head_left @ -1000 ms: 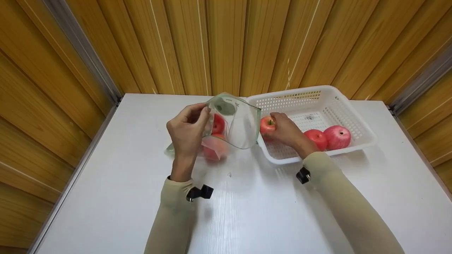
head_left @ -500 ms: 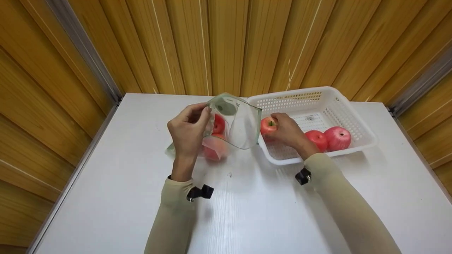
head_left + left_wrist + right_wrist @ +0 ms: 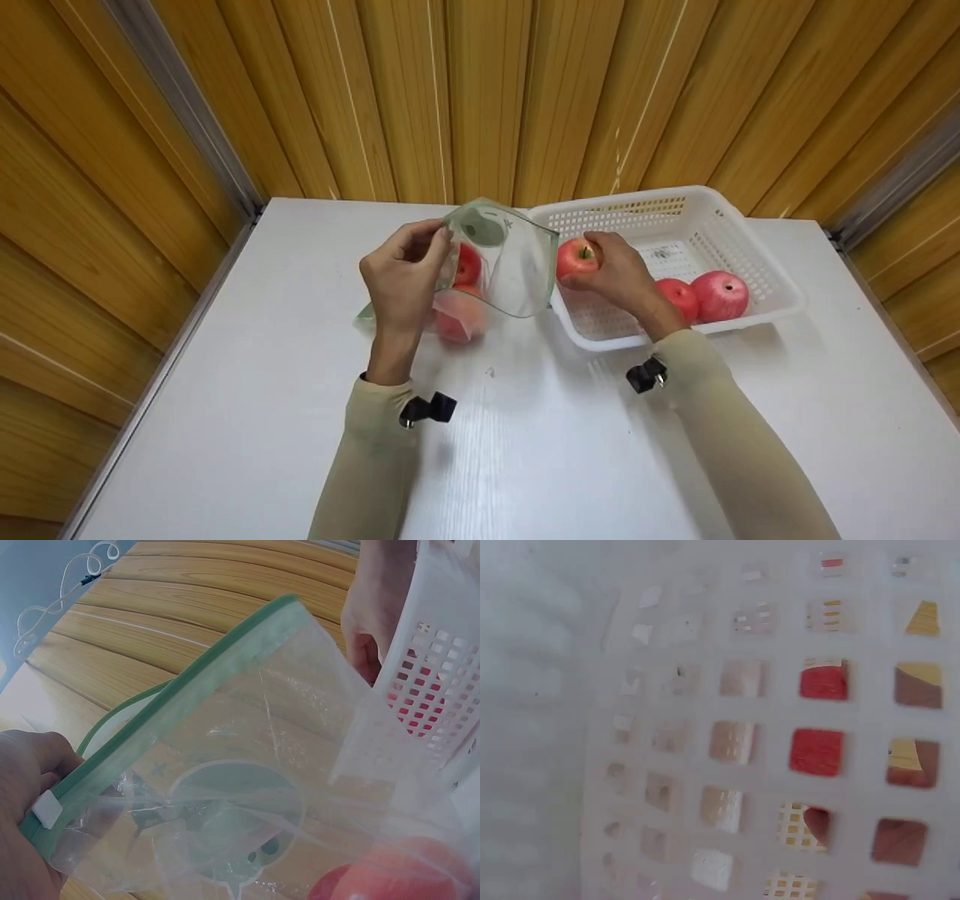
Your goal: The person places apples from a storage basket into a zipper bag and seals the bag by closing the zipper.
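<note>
My left hand (image 3: 401, 274) pinches the rim of a clear zip bag (image 3: 517, 270) with green edging, and its mouth gapes toward the basket. Red apples (image 3: 456, 322) show through the plastic below. In the left wrist view, a white slider (image 3: 47, 810) sits on the green zip beside the left hand's fingers. Over the left end of a white basket (image 3: 600, 345), my right hand (image 3: 619, 274) grips a red apple (image 3: 576, 259), stem visible, just right of the bag's mouth. The right wrist view is mostly blocked by the basket's perforated wall (image 3: 780, 645).
Inside the basket, a red apple (image 3: 679, 298) and a pinker apple (image 3: 720, 295) lie side by side at the near right. The white table (image 3: 525, 450) ends at a wood-slatted wall (image 3: 480, 97). A white cable (image 3: 64, 604) hangs in the left wrist view's corner.
My right hand has lifted the apple slightly within the basket, and more of the apple now shows. The left hand and the bag hold nearly the same position.
</note>
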`<state>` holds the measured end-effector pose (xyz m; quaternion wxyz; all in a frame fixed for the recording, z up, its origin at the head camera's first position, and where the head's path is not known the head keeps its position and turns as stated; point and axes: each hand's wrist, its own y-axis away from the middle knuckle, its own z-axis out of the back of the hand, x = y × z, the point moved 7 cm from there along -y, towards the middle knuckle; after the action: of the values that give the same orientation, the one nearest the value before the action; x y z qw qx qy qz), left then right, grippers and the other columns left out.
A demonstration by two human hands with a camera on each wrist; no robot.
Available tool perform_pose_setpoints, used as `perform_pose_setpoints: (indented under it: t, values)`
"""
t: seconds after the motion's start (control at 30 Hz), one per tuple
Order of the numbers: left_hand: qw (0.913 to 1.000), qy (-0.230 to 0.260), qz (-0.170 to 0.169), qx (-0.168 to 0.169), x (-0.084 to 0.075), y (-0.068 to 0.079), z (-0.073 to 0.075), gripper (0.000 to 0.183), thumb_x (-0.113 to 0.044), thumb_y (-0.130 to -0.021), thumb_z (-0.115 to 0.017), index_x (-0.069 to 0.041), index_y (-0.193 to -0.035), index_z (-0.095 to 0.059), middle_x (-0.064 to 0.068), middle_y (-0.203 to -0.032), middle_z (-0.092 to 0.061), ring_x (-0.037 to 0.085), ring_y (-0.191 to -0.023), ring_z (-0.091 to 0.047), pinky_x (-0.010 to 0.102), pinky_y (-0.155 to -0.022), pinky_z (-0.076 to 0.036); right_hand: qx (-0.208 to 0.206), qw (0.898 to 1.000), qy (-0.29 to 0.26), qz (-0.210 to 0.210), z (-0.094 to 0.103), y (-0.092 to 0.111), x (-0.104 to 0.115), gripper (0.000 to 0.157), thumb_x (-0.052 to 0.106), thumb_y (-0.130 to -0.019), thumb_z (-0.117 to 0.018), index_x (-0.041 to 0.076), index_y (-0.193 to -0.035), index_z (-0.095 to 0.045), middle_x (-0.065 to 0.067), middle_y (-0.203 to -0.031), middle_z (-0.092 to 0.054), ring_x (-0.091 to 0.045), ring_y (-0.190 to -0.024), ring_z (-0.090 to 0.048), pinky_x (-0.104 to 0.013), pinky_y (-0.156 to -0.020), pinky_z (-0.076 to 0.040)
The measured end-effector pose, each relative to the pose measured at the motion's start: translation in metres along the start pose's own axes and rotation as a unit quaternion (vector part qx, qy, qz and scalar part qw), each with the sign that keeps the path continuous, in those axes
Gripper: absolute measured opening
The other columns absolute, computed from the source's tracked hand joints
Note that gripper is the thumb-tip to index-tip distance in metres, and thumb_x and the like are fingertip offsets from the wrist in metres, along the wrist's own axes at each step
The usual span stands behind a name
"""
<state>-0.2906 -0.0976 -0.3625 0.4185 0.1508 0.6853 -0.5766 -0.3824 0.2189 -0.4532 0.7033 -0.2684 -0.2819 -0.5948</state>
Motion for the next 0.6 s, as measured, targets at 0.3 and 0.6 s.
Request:
perform_pose_setpoints:
  t: [0.3,0.6]
  values:
    - [1.0000,0.010,-0.002,0.002,-0.001,0.000,-0.003,0.009,-0.004,-0.095,-0.079,0.000,-0.102,-0.082,0.000,-0.089,-0.079,0.012,-0.071,-0.068,0.028,-0.067,-0.061,-0.021,1.000,-0.006,-0.008,0.009,0.009,0.005,0.091,0.026,-0.087,-0.090,0.001,-0.160,-0.040,-0.020,-0.152,-0.047,-0.036,-0.128,-0.049,-0.052,-0.108,-0.048]
    - [1.0000,0.003,-0.001,0.002,-0.001,0.000,-0.003,0.009,-0.004,-0.095,-0.079,0.000,-0.102,-0.082,0.001,-0.090,-0.080,0.011,-0.072,-0.070,0.029,-0.068,-0.062,-0.059,0.998,-0.014,0.024,0.017,0.019,0.015,0.087,0.021,-0.087,-0.091,-0.002,-0.157,-0.044,-0.021,-0.148,-0.050,-0.036,-0.125,-0.051,-0.050,-0.105,-0.048]
